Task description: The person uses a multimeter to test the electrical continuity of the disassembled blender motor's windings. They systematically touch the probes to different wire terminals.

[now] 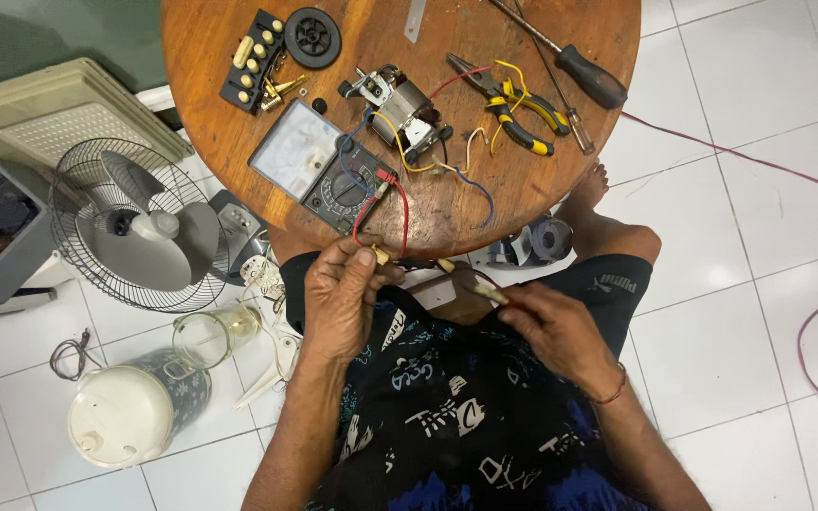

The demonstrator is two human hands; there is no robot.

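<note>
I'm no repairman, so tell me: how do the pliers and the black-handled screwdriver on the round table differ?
The pliers have yellow-and-black grips and two spread handles; the black-handled screwdriver has one plain black handle and a long thin shaft. A yellow wire lies across the pliers, none across the screwdriver. Both lie flat on the wooden table, untouched by either hand.

The round bench (239,38) is warm reddish-brown wood with visible grain. On it, the meter (324,168) has a dark grey body and a pale bluish-white dial, with a red lead (400,213) curling off it. The small motor (407,112) is silver metal with yellow, blue and red wires. The pliers (513,106) have black and yellow handles; the screwdriver (587,76) has a black handle. The switch block (253,59) is black with cream buttons. The floor (740,284) is white tile. The fan (139,225) is grey, the shirt (447,416) black with white and blue print.
</note>
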